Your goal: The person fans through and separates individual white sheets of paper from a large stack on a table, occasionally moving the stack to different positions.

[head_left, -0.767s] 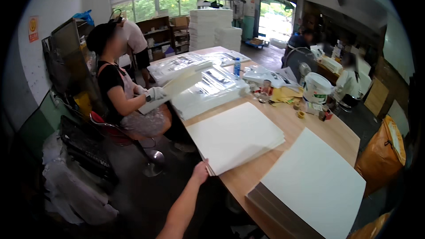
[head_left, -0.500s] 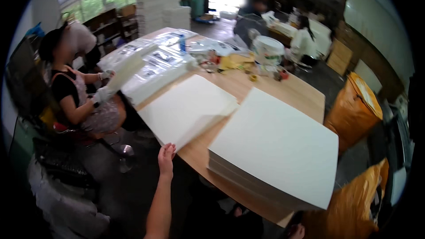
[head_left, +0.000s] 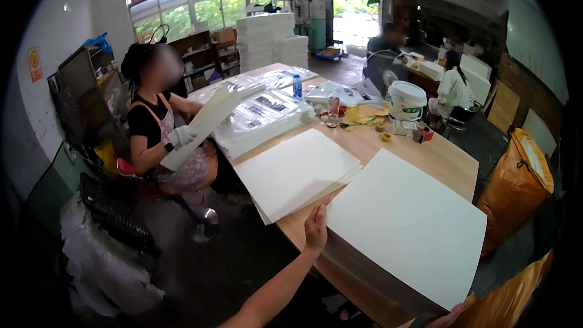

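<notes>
A tall stack of large white sheets (head_left: 407,225) stands at the table's near right. My left hand (head_left: 316,228) is at its left corner, fingers closed on the edge of the top white sheet. At the near right corner, my right hand (head_left: 448,318) touches the edge from below; its fingers are mostly hidden. Left of this stack lies a lower pile of white sheets (head_left: 297,173), its edges slightly fanned and overhanging the table's near edge.
Across the wooden table (head_left: 443,152) are plastic-wrapped packs (head_left: 267,115), a blue bottle (head_left: 297,86), a white bucket (head_left: 407,100) and tape rolls (head_left: 386,137). A seated co-worker (head_left: 161,115) in gloves holds a pale sheet at the left. Orange sacks (head_left: 516,188) stand at the right.
My left hand has moved from the lower pile's near corner to the tall stack's left corner. My right hand has come up to the near right corner. The view has shifted left.
</notes>
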